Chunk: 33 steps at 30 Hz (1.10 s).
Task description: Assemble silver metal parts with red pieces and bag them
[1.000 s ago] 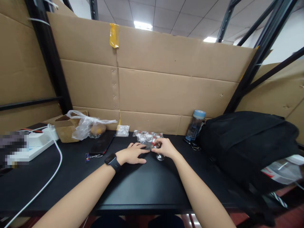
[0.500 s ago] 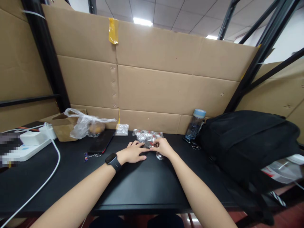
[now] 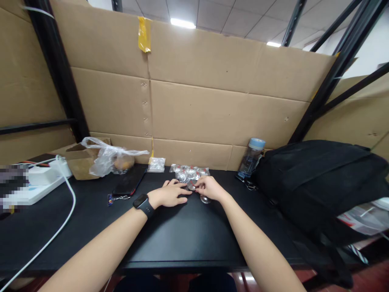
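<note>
My left hand (image 3: 172, 194) lies palm down on the black table, fingers spread, fingertips at the near edge of a small clear plastic bag (image 3: 191, 185). A shiny round metal piece and a bit of red show in that bag. My right hand (image 3: 211, 188) is closed in a pinch at the bag's right side; its fingertips partly hide what they grip. Just below the right hand rests another shiny round metal piece (image 3: 205, 199). Several clear bags (image 3: 190, 173) with silvery contents and red marks lie together behind both hands.
Left: a flat clear packet (image 3: 157, 164), dark phone-like slab (image 3: 129, 182), knotted plastic bag (image 3: 118, 160), cardboard box (image 3: 83, 164), white power strip (image 3: 39, 190) with a cable. Right: a blue-lidded bottle (image 3: 251, 158) and black backpack (image 3: 319, 182). A cardboard wall (image 3: 197, 113) closes the back.
My right fingertips have shifted slightly right. The round metal piece that was at them now shows more to the left, in the bag. My left hand has barely moved.
</note>
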Motion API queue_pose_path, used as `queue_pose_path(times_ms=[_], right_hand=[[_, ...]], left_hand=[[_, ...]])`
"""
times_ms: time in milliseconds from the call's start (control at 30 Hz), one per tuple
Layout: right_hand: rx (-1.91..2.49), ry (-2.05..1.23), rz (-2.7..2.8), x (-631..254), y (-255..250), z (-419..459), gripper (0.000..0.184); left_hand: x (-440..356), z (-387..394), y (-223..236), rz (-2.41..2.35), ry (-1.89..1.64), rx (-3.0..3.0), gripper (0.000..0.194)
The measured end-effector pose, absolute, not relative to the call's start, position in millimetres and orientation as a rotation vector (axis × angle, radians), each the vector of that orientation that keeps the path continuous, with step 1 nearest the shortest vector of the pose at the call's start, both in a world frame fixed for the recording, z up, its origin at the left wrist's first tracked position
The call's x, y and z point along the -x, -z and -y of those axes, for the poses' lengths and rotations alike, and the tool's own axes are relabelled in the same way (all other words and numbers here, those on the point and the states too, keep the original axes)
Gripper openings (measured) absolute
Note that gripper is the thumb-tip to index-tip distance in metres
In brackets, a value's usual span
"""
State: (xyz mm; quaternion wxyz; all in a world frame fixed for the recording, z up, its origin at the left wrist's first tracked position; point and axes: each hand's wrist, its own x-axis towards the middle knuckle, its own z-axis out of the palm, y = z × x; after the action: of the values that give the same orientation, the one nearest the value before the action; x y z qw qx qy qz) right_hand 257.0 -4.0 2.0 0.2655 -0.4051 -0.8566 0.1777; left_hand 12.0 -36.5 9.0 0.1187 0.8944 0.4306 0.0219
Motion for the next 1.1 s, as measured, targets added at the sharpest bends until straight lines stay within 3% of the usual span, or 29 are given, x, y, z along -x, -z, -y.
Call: queue_pose_path(times_ms=[100, 267, 400, 533, 800, 1100], right_hand=[[1.226, -0.337, 2.256, -249.6, -1.4, 4.7, 0.011], [1.446, -0.248, 2.164, -244.1, -3.3, 8.1, 0.024], [1.343, -0.341, 2.283, -247.4, -3.1, 8.0, 0.008], [1.316, -0.288, 2.287, -247.5, -2.7, 7.7, 0.005], [1.354, 0.000, 2.201, -229.6, -0.8, 14.3, 0.030], [1.548, 0.140, 2.186, -218.8, -3.1, 19.8, 0.029]], left_hand=[[-9.4, 36.3, -11.0, -1.221, -0.019, -2.614, 0.048], [-7.5, 38.2, -14.6, -1.192, 0.014, -2.634, 0.046], [-6.5, 38.6, -15.3, -1.203, -0.010, -2.635, 0.044], [-4.8, 36.7, -13.1, -1.173, -0.028, -2.638, 0.044], [-3.4, 38.8, -20.3, -1.139, -0.016, -2.652, 0.040], [0.0, 45.2, -34.5, -1.159, 0.065, -2.637, 0.042]])
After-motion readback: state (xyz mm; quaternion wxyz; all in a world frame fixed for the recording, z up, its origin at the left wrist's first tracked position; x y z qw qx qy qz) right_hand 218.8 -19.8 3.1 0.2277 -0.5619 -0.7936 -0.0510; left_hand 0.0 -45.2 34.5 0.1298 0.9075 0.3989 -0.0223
